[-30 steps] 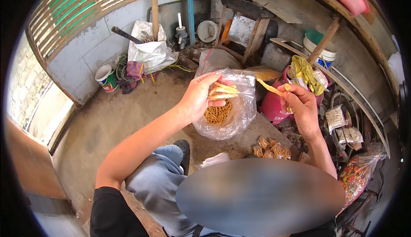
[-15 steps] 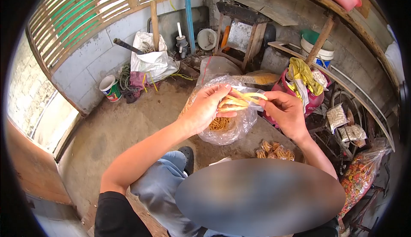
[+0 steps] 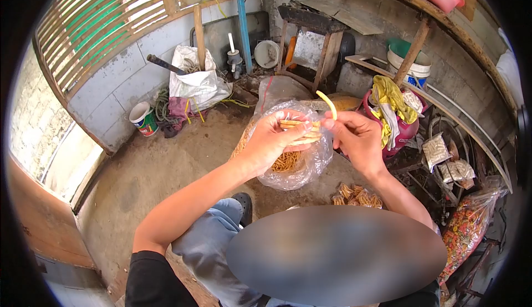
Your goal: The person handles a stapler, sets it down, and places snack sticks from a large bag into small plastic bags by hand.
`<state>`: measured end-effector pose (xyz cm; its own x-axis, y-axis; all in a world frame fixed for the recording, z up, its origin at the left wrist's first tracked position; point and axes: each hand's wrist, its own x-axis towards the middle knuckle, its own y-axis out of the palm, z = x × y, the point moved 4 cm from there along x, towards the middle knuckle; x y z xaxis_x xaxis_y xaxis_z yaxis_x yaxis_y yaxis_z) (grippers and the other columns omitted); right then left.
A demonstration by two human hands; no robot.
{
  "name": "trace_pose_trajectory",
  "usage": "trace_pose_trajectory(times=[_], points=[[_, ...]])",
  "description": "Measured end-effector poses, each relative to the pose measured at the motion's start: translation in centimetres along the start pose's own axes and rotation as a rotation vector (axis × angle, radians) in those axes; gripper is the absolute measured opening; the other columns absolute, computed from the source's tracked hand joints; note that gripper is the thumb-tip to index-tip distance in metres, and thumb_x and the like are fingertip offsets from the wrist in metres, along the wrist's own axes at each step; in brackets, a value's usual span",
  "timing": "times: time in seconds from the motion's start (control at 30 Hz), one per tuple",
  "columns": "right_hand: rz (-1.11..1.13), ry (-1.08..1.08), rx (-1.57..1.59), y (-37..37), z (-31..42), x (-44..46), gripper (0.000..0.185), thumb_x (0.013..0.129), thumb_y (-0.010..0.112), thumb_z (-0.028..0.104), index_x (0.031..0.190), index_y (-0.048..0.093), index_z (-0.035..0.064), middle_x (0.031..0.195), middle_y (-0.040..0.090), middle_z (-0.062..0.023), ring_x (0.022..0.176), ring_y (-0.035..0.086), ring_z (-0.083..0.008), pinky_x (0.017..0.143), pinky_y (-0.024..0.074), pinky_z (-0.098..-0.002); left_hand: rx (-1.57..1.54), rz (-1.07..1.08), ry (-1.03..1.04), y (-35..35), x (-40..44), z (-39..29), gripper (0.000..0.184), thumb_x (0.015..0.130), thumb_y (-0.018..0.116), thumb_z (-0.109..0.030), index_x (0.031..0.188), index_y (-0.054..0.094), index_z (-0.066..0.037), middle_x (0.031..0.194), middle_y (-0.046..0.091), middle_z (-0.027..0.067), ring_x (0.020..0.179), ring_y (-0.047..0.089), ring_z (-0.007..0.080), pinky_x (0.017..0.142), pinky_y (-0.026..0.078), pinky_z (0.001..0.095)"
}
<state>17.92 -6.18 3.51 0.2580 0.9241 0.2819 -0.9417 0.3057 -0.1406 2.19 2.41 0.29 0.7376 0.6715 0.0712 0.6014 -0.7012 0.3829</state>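
Several yellowish crunchy snack sticks (image 3: 302, 135) lie in my left hand (image 3: 274, 140), its fingers curled around them. Clear plastic seems to show by the sticks, but how it wraps them is hard to tell. Just to the right, my right hand (image 3: 356, 140) pinches a single curved yellow snack stick (image 3: 328, 104), which points up from the fingertips. Below both hands stands a large open clear plastic bag (image 3: 313, 168) with many brown snack sticks (image 3: 284, 161) inside. Small packed bundles of snack sticks (image 3: 357, 196) sit lower right, near my lap.
A pink tub (image 3: 399, 135) holding yellow cloth stands at the right. A clear bag of colourful snacks (image 3: 471, 229) leans at the lower right. White sack (image 3: 199, 88), small bucket (image 3: 143, 119) and a wooden stand (image 3: 310, 21) are along the walls.
My right hand has drawn slightly left and down, and the curved stick now points upward in its fingers instead of lying across toward the left hand. The left hand stays nearly in place.
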Motion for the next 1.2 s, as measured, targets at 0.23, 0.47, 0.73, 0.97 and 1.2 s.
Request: trace_pose_trajectory(times=[0.23,0.47,0.73,0.97,1.2], points=[[-0.136,-0.219,-0.094,-2.5,2.2,0.3,0.025,0.088,0.064,0.007,0.113,0.065,0.0022,0.093,0.061,-0.0003,0.066,0.05,-0.0028,0.055,0.039,-0.0174,-0.184,-0.077,0.021,-1.2,0.0,-1.2,0.018,0.088,0.065,-0.02,0.101,0.061,-0.008,0.102,0.066,0.0096,0.095,0.066,0.0198,0.077,0.059,0.0317],[-0.191,-0.4,-0.522,-2.8,3.2,-0.3,0.027,0.087,0.065,0.006,0.113,0.064,0.0011,0.088,0.062,-0.0027,0.069,0.052,-0.0056,0.059,0.0399,-0.0181,-0.235,-0.058,0.034,-1.4,0.2,-1.2,0.015,0.089,0.064,-0.019,0.099,0.062,-0.009,0.103,0.066,0.01,0.097,0.066,0.0202,0.073,0.06,0.03],[-0.279,-0.535,-0.431,-2.1,3.3,-0.9,0.019,0.081,0.071,0.004,0.1,0.07,0.0004,0.08,0.067,-0.0051,0.064,0.053,-0.0042,0.056,0.0418,-0.0193,-0.204,-0.049,0.013,-0.5,0.3,-1.2,0.017,0.09,0.062,-0.018,0.103,0.059,-0.006,0.106,0.065,0.0109,0.098,0.066,0.0225,0.078,0.059,0.0332],[-0.281,-0.496,-0.287,-1.8,0.9,-0.7,0.01,0.078,0.075,0.003,0.087,0.07,0.0018,0.073,0.065,0.0,0.055,0.048,-0.0011,0.047,0.0371,-0.0172,-0.11,-0.029,0.019,0.1,0.2,-0.2,0.02,0.09,0.063,-0.015,0.106,0.057,-0.005,0.105,0.064,0.01,0.097,0.065,0.0219,0.082,0.058,0.0334],[-0.348,-0.647,-0.253,-2.2,0.8,-0.6,0.011,0.076,0.075,0.002,0.086,0.07,0.004,0.071,0.063,0.0006,0.055,0.046,0.0,0.046,0.0334,-0.0166,-0.153,-0.006,0.015,0.2,0.2,-0.3,0.022,0.089,0.062,-0.008,0.109,0.055,-0.004,0.11,0.062,0.0093,0.099,0.064,0.0202,0.086,0.056,0.0341]])
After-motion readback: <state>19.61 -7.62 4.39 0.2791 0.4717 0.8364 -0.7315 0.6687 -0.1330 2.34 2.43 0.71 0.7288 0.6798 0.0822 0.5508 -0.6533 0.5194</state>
